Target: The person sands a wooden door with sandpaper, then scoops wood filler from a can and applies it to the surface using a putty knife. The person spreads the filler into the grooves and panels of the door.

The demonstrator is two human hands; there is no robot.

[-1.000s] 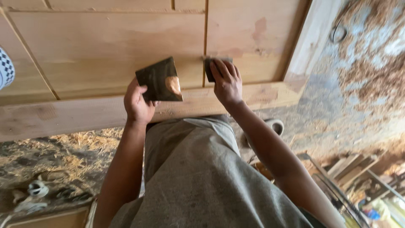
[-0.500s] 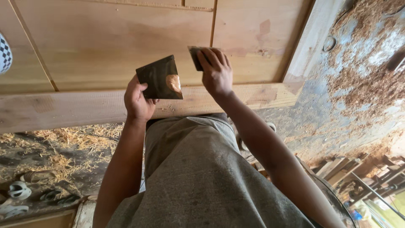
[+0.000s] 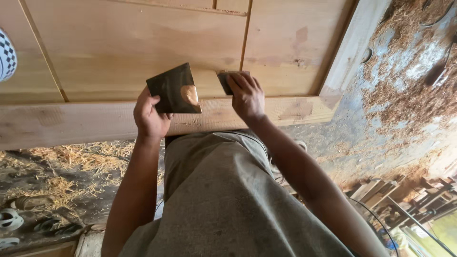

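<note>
My left hand (image 3: 150,116) holds up a dark square sheet of sandpaper (image 3: 172,89) with a worn orange-brown patch, above the lower rail of a pale wooden door panel (image 3: 133,43). My right hand (image 3: 245,95) presses a small dark folded piece of sandpaper (image 3: 224,82) flat against the door's wood, just right of a vertical groove. The two hands are close, side by side. My grey shirt fills the lower middle of the view.
The wooden door lies flat, its thick bottom rail (image 3: 71,123) running left to right. Sawdust and wood shavings (image 3: 409,71) cover the floor at right and lower left. Stacked wood pieces (image 3: 404,200) sit at lower right. A checkered object (image 3: 5,59) shows at the left edge.
My right hand with the small sandpaper piece slid left and slightly up along the wood, then back a little. My left hand kept the square sheet raised in place.
</note>
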